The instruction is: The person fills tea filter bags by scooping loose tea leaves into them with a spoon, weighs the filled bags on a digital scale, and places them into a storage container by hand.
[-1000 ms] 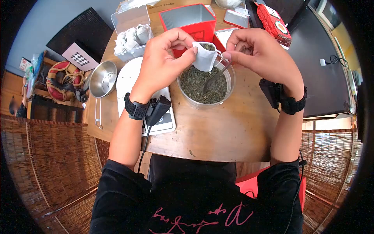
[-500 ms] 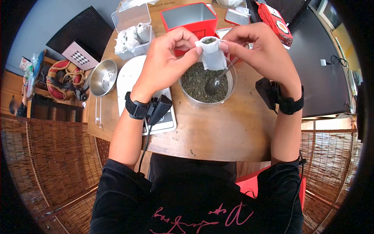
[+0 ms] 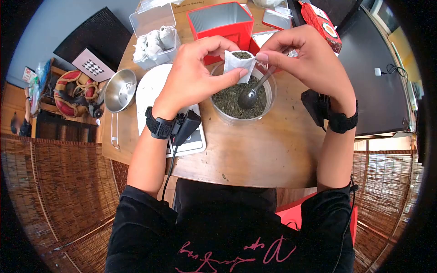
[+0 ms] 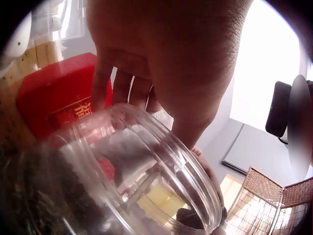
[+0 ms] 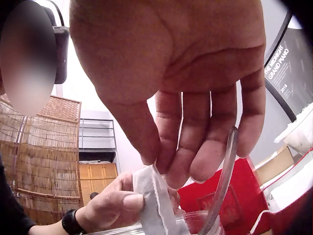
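Note:
Over a clear plastic tub [image 3: 272, 98] of dry tea leaves, my left hand [image 3: 193, 75] pinches a small white tea bag [image 3: 233, 66], its thumb across the bag's front. Dark leaves show in the bag's mouth. My right hand [image 3: 314, 61] pinches the bag's right top edge between thumb and index finger. That same hand also keeps a metal spoon [image 3: 248, 98] in its other fingers; the handle [image 5: 226, 176] runs down from them in the right wrist view. The spoon's bowl hangs over the leaves. In the left wrist view the tub's wall hides most of the bag.
A red tin [image 3: 227, 36] stands open behind the hands. To the left are a lidded plastic box [image 3: 164, 59] with several white bags, a white scale [image 3: 148, 93] and a steel pan [image 3: 119, 93]. A red packet [image 3: 321, 27] lies at the back right.
The tea bag rose upright, then came down slightly and tilted. My left thumb slid down its front, my right thumb moved to its edge, and the spoon's bowl turned into view.

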